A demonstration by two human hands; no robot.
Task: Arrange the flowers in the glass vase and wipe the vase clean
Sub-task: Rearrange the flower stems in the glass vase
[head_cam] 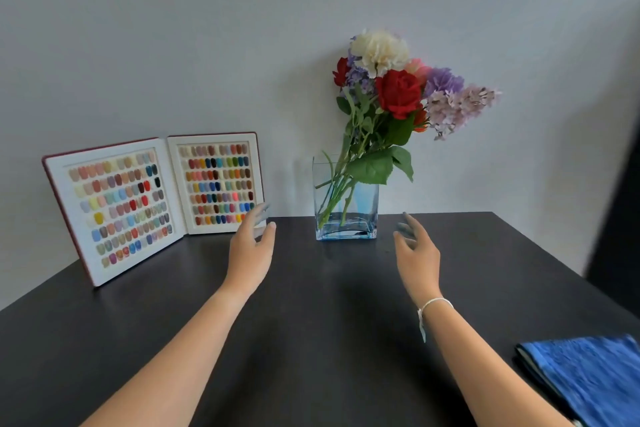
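Observation:
A square glass vase [362,215] with a blue tint stands at the back of the dark table [311,322], close to the wall. A bunch of flowers [398,90] in red, white and purple stands in it, leaning right, with green stems showing through the glass. My left hand [251,250] hovers to the left of the vase, fingers spread, holding nothing. My right hand [417,253] hovers to the right of it, also with fingers apart and nothing in it. Neither hand touches the glass. A folded blue cloth [588,378] lies at the near right corner.
An open display book of coloured nail samples [152,198] stands propped at the back left against the wall. The grey wall runs right behind the vase. A dark edge [620,218] closes the view at the far right.

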